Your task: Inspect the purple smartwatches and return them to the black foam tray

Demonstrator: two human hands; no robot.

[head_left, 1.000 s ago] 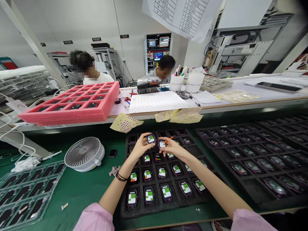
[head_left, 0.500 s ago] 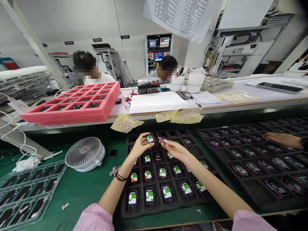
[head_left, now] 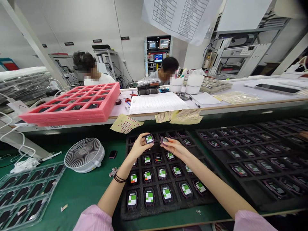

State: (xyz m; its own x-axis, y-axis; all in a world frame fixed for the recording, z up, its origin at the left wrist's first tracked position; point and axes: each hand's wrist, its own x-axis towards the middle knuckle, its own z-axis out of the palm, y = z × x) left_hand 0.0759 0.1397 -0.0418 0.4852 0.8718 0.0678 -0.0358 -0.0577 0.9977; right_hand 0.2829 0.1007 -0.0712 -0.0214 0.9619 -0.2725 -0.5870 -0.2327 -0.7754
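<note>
Between the thumb and fingers of my left hand (head_left: 141, 147) is a smartwatch body (head_left: 149, 138) with its green-and-white screen lit. My right hand (head_left: 175, 147) pinches a second watch body (head_left: 165, 140), its dark face turned partly toward me. Both are held apart from each other, above the far rows of a black foam tray (head_left: 141, 210). Lit watches fill several of that tray's compartments, such as a watch (head_left: 166, 192) in the near row. My forearms cover part of the tray.
A second foam tray (head_left: 255, 200) of watches lies at the right, with a blurred co-worker's hand (head_left: 303, 134) at its far edge. On the left are a white fan (head_left: 84, 154), a lone watch (head_left: 113, 154) and a clear plastic tray (head_left: 45, 200). A pink foam tray (head_left: 72, 119) rests on the shelf.
The watch in my right hand has turned from edge-on to show more of its face. My left hand stays nearly still. The co-worker's hand has moved away to the right.
</note>
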